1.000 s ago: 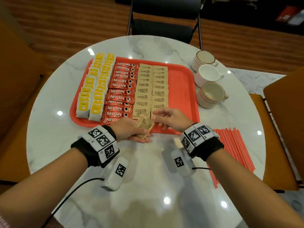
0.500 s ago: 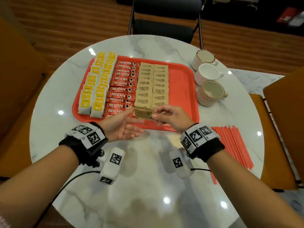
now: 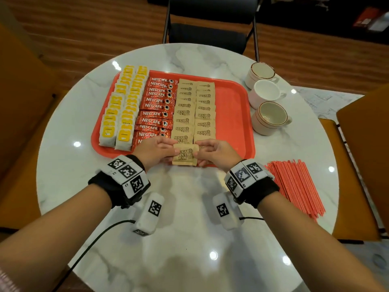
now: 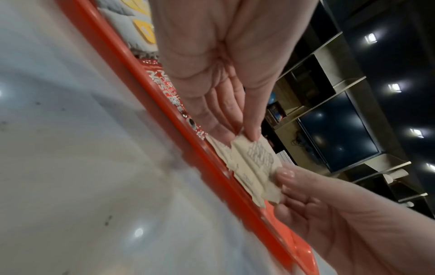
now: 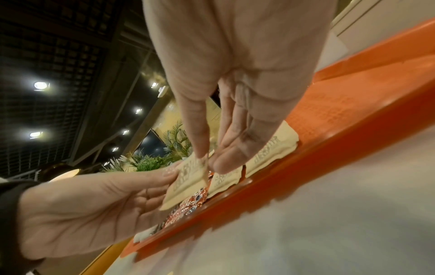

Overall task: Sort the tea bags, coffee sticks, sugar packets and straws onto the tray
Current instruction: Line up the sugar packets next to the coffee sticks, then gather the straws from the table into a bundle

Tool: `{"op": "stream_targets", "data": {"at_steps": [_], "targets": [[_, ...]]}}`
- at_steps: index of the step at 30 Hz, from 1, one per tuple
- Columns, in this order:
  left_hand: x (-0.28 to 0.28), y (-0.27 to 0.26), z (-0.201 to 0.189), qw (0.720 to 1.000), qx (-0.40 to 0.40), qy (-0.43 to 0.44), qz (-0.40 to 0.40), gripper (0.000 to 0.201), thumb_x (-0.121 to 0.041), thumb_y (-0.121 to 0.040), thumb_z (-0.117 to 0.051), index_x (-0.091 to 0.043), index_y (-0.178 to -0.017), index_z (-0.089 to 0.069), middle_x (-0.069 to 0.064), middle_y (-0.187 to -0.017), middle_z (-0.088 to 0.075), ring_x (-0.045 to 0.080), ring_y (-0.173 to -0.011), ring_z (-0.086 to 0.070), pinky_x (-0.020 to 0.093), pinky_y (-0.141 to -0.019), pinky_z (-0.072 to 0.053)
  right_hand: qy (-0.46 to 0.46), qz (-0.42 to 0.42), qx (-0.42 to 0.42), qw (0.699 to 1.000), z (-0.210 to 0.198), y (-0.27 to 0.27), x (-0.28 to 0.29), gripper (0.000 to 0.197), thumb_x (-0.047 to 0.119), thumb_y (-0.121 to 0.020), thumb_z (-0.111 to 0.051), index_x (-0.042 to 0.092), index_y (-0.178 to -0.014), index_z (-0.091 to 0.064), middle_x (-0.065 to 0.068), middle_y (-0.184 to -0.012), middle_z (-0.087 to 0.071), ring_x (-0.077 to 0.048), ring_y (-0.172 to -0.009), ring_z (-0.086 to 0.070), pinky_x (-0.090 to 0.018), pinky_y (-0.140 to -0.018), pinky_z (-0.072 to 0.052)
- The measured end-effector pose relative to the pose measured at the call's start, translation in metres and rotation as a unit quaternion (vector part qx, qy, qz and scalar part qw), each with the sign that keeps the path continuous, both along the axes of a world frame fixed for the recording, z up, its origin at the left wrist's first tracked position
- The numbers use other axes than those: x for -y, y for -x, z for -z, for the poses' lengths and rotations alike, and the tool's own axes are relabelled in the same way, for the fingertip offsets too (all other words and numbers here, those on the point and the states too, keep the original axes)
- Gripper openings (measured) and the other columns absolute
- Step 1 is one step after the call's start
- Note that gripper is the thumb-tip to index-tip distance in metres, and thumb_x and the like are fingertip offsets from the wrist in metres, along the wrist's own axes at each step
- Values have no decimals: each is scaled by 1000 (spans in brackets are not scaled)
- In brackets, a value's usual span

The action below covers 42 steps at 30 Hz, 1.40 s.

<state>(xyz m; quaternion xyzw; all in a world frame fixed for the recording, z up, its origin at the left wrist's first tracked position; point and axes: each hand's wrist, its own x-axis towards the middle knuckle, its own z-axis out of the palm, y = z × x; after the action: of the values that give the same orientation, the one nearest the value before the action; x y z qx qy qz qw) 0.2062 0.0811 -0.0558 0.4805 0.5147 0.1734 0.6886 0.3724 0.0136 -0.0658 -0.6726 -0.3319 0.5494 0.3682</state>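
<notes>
Head view: both hands hold one brown sugar packet (image 3: 185,154) over the near edge of the red tray (image 3: 233,114); left hand (image 3: 154,151) pinches its left edge, right hand (image 3: 214,152) its right edge, print facing up. On the tray, left to right: two columns of yellow tea bags (image 3: 124,106), one column of red coffee sticks (image 3: 156,107), two columns of sugar packets (image 3: 194,110); the right part of the tray floor is bare. Red straws (image 3: 294,186) lie in a bundle on the white marble table (image 3: 189,239), near right, off the tray. Three cups (image 3: 267,102) stand on the table just right of the tray. Left wrist view adds the grip detail the head view hides: thumb on top of the packet (image 4: 255,165), fingers (image 4: 223,111) beneath, packet lifted above the tray rim (image 4: 188,148), with another packet lying under it. Right wrist view shows the right thumb and fingertips (image 5: 226,160) closed on the packet's corner (image 5: 188,178), and the packets already laid down on the tray beneath. Neither wrist view shows the straws or cups.
</notes>
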Motion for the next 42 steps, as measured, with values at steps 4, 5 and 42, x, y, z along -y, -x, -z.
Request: {"op": "stream_targets", "data": {"at_steps": [4, 5, 42], "targets": [[-6, -6, 4, 991, -58, -114, 24, 22, 2, -80, -66, -18, -83, -57, 0, -80, -58, 16, -74, -62, 22, -68, -57, 26, 37, 35, 998, 10, 6, -12, 11, 1, -80, -66, 8, -83, -57, -6, -62, -58, -3, -38, -53, -17, -52, -50], [-8, -6, 5, 985, -85, -150, 32, 22, -1, -80, -68, -20, -84, -58, -2, -77, -57, 16, -72, -61, 26, -71, -56, 29, 52, 43, 997, 12, 7, -15, 12, 1, -80, -67, 4, -87, -57, -6, -61, -57, -5, -38, -53, -18, -51, -49], [16, -22, -19, 944, -126, -191, 239, 14, -14, -89, -59, -20, -101, -59, -4, -81, -57, 9, -66, -57, 14, -56, -48, 0, 193, 392, 899, -29, -82, 104, 13, 21, -84, -62, 9, -89, -64, -6, -88, -65, -12, -76, -55, -11, -69, -42]]}}
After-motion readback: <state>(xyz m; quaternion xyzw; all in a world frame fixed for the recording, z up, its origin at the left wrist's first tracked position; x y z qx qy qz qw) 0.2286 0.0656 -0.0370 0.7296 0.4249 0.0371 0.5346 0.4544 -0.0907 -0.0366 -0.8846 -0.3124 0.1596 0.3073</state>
